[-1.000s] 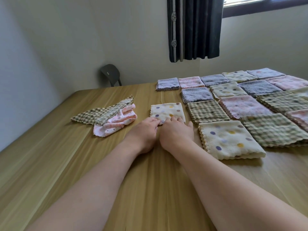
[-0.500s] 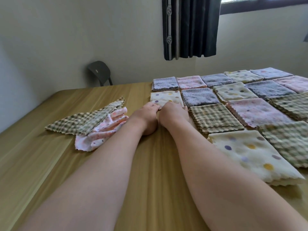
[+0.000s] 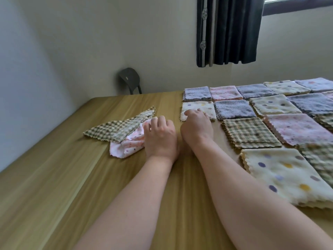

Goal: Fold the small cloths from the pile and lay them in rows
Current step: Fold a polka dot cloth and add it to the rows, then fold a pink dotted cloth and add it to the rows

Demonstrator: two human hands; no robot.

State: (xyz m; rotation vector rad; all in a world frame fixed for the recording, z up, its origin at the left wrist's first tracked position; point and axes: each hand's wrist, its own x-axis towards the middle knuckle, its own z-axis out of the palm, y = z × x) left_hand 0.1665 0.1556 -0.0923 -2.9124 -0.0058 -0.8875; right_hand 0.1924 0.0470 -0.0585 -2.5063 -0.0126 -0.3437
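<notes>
Folded cream dotted cloth (image 3: 199, 106) lies flat at the left end of the second row from the far edge, just in front of a folded lilac cloth (image 3: 197, 92) and edge to edge with a folded grey cloth (image 3: 233, 109) on its right. Right hand (image 3: 197, 128) rests on its near part: fingers loosely bent, tips on the top face, nothing enclosed. Left hand (image 3: 160, 137) sits just beside the right, knuckles up, fingers bent down at the edge of the pink dotted cloth (image 3: 129, 144); whether it grips that cloth cannot be told. Pink cloth is crumpled and unfolded, partly under an unfolded green check cloth (image 3: 117, 128); the two form the pile, left of the rows. Nearer rows to the right: folded green check stack (image 3: 249, 132), large cream dotted cloth (image 3: 288, 175) closest to camera. All on a wooden table (image 3: 72, 177). Behind: dark chair (image 3: 129, 80) against the wall, dark curtain (image 3: 227, 29) at the window.
</notes>
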